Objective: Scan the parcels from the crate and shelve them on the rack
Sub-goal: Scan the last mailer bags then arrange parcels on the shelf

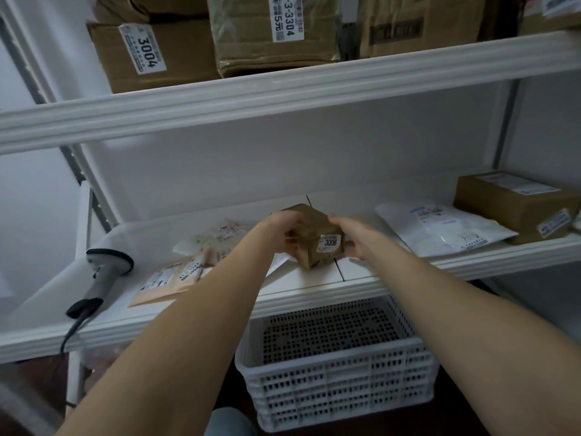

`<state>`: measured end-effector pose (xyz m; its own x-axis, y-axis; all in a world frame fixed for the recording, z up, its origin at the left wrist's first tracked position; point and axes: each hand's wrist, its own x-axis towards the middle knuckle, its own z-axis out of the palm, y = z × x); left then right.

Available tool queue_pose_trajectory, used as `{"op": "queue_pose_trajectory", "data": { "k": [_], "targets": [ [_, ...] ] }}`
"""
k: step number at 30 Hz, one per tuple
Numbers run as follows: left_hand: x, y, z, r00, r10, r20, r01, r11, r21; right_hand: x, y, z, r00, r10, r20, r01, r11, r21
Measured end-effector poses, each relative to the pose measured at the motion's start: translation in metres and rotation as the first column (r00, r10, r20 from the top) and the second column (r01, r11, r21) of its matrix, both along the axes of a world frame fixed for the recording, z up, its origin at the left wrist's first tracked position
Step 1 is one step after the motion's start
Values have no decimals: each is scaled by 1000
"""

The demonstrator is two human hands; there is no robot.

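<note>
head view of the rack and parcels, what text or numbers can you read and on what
"3006": white sticker on the small brown cardboard box held by the left hand and right hand.
"3004": white label on the brown cardboard box at upper left.
"5-3-3304", start cut off, and "5元": label on the tape-wrapped brown carton.
Too blurred: labels on the white plastic mailer, tan paper envelope, lower-shelf brown box.

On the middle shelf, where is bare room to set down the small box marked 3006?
Bare shelf shows between the small box, held by the left hand and right hand, and the white mailer; also the back strip behind them. The left is crowded: flat mailers overlapping beside the scanner.
</note>
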<state>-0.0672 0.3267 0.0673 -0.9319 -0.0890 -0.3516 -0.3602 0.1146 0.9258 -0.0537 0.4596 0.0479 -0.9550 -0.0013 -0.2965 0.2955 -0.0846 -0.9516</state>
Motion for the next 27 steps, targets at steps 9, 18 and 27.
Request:
{"op": "queue_pose_trajectory", "data": {
  "k": [9, 18, 27],
  "targets": [
    [-1, 32, 11, 999, 15, -44, -8, 987, 161, -3, 39, 14, 976, -200, -86, 194, 978, -71],
    [-1, 74, 8, 998, -8, -60, 20, 981, 195, -2, 82, 9, 947, -300, -118, 293, 953, -75],
    [5, 90, -16, 997, -64, -50, 73, 974, 214, -10, 98, -18, 928, -360, -96, 369, 923, 106]
  ]
}}
